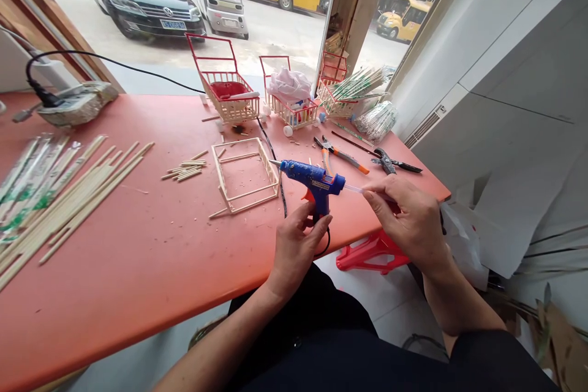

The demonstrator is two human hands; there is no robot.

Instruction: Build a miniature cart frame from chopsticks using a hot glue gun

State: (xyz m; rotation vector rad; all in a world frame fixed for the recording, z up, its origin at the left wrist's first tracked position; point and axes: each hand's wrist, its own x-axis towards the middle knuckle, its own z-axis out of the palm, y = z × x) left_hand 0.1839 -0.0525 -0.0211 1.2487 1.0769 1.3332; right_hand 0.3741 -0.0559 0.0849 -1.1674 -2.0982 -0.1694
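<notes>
My left hand (296, 245) grips the handle of a blue hot glue gun (312, 182) with an orange trigger, its nozzle pointing left toward a small open frame of wooden sticks (245, 174) lying on the red table (151, 257). My right hand (408, 217) pinches a clear glue stick (353, 189) that enters the back of the gun. The gun's black cord hangs below my left hand.
Piles of wooden sticks and wrapped chopsticks (59, 196) lie at the left. Short cut sticks (186, 170) sit near the frame. Pliers (342, 155) and cutters (390, 162) lie to the right. Three miniature shopping carts (229, 95) stand by the window. A power strip (73, 104) rests far left.
</notes>
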